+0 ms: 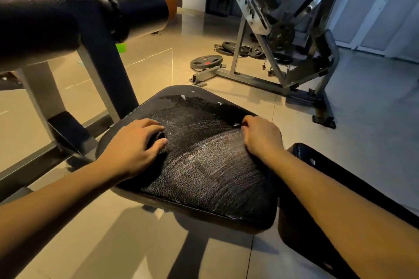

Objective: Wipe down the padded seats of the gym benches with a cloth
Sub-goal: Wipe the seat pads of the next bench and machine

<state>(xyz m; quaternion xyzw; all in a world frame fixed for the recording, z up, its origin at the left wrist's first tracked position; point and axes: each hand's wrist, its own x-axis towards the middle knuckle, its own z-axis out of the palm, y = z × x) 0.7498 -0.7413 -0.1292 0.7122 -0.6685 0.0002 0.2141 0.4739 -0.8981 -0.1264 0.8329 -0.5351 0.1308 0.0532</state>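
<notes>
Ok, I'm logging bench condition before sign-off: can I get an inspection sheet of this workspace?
Surface: padded seat, black, cover cracked and worn, pale streaks across it.
Job's things: dark cloth on the seat; second black pad to the right.
Clutter: weight plates and a green object on the floor.
Hands: left hand grips the cloth; right hand curled at the seat's right edge, hold unclear.
Cables: small dark loop on the far floor, perhaps a cord.
Surroundings: tiled floor, roller pad, metal-framed gym machine.
</notes>
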